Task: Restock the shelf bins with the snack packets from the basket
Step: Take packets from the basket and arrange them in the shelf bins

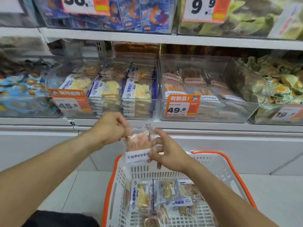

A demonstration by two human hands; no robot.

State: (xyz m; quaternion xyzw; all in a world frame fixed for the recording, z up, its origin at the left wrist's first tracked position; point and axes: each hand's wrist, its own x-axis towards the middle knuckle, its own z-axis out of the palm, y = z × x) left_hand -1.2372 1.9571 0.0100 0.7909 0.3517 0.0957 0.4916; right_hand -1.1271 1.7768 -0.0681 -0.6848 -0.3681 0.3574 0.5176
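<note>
Both hands were closed on one clear snack packet (139,143), held in the air above the far rim of the white basket (218,163) and below the shelf edge. The left hand (111,128) pinched its upper left corner, while the fingers of the right hand (170,154) were curled round its right edge, near the white label strip at the bottom. The packet was held roughly upright, its long axis running top to bottom with a slight lean, its sealed top end pointed up toward the shelf and its labelled end down toward the basket.

The step in hand was judged to be the transfer from basket to bin, the packet lifted but not yet placed. Similar brownish packets with white labels were seen in the clear bin (205,115) marked 49.8, up and to the right, so that was taken as the likely destination. A lift over the bin's front wall would be called for, with the packet laid flat. More packets (164,197) remained in the basket.
</note>
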